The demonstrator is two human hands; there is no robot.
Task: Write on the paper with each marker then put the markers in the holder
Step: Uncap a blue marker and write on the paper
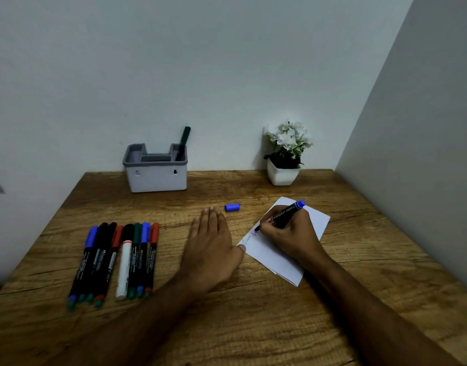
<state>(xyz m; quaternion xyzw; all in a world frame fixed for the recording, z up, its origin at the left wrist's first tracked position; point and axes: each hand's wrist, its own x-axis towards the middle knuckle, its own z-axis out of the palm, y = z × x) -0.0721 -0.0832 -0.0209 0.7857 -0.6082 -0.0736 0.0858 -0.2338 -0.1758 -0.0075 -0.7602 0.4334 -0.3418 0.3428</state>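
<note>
head view: the right hand (288,233) is clenched around a blue-ended marker (285,215) in a writing grip, tip down on the paper (280,257) near its far left edge, where a little green and blue script already shows. the sheet lies slanted on the wooden desk (253,326), which looks like it suits the angle of the writing arm. the left hand (211,249) lies flat and released, palm down on the desk, its thumb just touching the sheet's left corner, probably to keep the paper from sliding under the strokes. the blue cap (232,207) lies on the desk just beyond the left fingertips, apart from the sheet, likely set there to be within easy reach for recapping.

a row of capped markers (116,260) lies side by side at the left, near the left hand, waiting their turn by the look of it: blue, black, red, green and one white-bodied.

the grey and white holder (155,175) stands at the back against the wall, with several compartments; one dark green marker (183,142) leans in the right-hand compartment, and the others look empty as far as can be seen. a small potted plant (285,154) stands to its right.
</note>
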